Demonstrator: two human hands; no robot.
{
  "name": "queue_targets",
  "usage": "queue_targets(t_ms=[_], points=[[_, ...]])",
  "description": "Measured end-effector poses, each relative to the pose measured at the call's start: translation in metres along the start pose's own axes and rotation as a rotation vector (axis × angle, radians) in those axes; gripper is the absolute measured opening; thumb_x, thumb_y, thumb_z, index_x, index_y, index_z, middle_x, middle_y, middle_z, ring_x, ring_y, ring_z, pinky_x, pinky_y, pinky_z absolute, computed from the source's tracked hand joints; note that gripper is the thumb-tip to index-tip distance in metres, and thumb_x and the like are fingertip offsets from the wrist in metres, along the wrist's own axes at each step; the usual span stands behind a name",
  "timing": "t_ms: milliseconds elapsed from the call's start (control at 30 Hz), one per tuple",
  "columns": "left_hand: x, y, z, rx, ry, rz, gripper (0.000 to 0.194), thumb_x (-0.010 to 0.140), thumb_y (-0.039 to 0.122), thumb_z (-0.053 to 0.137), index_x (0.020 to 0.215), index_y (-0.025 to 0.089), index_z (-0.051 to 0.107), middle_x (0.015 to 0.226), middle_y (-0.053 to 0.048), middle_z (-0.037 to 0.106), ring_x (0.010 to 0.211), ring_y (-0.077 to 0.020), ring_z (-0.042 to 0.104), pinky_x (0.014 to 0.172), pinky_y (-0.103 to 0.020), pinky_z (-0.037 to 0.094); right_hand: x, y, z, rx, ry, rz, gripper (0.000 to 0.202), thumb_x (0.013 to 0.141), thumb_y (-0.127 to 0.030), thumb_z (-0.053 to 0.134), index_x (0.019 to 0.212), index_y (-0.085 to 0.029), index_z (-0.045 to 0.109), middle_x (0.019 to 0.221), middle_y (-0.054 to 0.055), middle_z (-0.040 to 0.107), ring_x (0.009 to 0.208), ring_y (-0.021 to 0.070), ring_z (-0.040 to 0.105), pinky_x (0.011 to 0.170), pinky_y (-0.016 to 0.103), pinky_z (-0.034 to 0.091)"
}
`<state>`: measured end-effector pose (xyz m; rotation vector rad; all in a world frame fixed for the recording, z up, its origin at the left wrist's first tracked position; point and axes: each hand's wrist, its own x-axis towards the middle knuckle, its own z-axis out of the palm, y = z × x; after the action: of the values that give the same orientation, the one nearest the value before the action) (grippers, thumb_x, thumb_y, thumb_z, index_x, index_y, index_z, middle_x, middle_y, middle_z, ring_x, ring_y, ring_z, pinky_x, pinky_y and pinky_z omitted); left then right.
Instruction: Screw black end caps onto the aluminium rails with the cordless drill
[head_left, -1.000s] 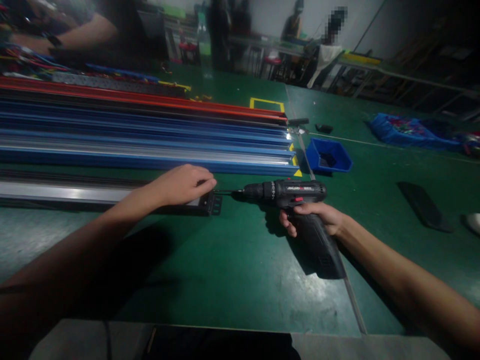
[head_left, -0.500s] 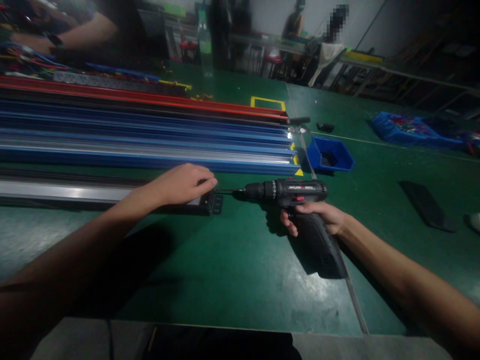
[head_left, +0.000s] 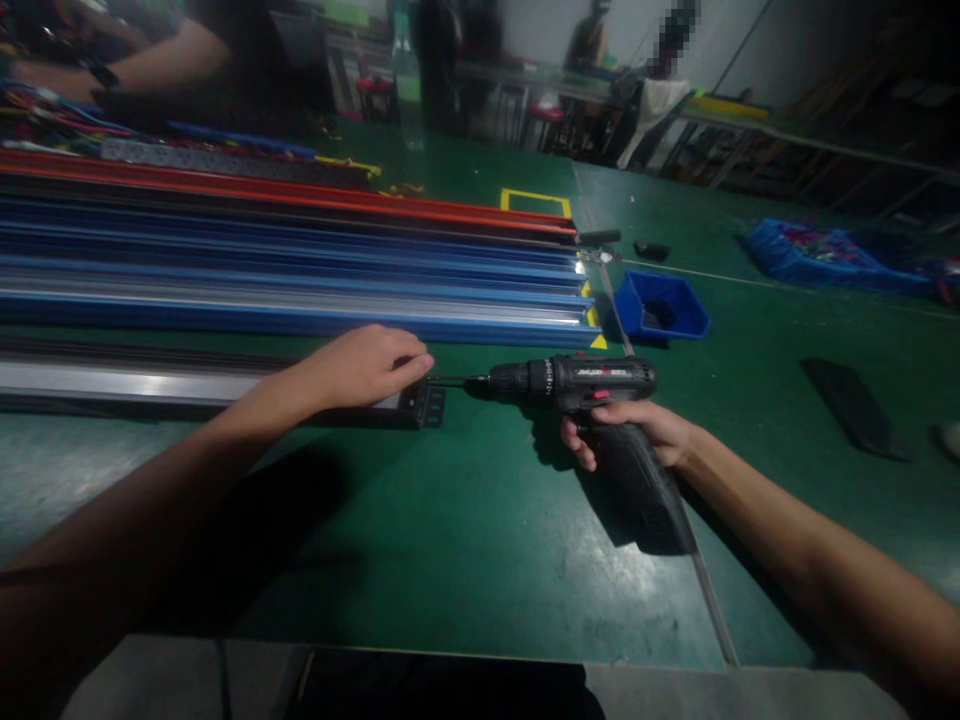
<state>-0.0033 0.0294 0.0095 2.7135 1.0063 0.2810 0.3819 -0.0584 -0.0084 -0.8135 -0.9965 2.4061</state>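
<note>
My right hand is wrapped round the handle of a black cordless drill, with a finger by the trigger. The drill lies level, and its long thin bit points left to the end of a long black and silver metal profile. A black slotted end plate sits at that end. My left hand grips the profile from above close to its end, thumb and fingers closed at the edge. Where the bit's tip meets the end, my left fingers partly hide it.
Behind lie several long blue profiles and a red one. A blue bin with dark parts stands right of them. Further right are a flat black piece and a blue tray. Another person's arm is at upper left.
Hardly anything differs. The view has shifted very slightly; both hands, the drill and the profile keep their places.
</note>
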Motion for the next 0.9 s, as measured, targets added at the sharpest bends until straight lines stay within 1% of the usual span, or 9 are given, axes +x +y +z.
queue_targets(t_ms=[300,900], points=[[0.0003,0.0021,-0.0013,-0.017,-0.021,-0.029,0.046,0.101,0.048,0.039,0.079,0.02,0.067,0.079,-0.004,0.068,0.071,-0.0181,0.06,0.067,-0.031,0.038,0.0007,0.0009,-0.0014,0.005,-0.014,-0.01,0.033,0.093,-0.034,0.073,0.109,-0.006,0.072,0.1,0.011,0.075,0.083,0.0172,0.075,0.078,0.027,0.059],[-0.0002,-0.0004,0.0003,-0.02,-0.016,-0.012,0.045,0.102,0.047,0.04,0.079,0.019,0.066,0.078,-0.003,0.067,0.07,-0.0171,0.059,0.065,-0.03,0.036,0.0005,0.0011,-0.0016,0.034,-0.027,0.004,0.032,0.093,-0.034,0.073,0.109,-0.006,0.074,0.1,0.01,0.076,0.083,0.0173,0.076,0.078,0.026,0.059]])
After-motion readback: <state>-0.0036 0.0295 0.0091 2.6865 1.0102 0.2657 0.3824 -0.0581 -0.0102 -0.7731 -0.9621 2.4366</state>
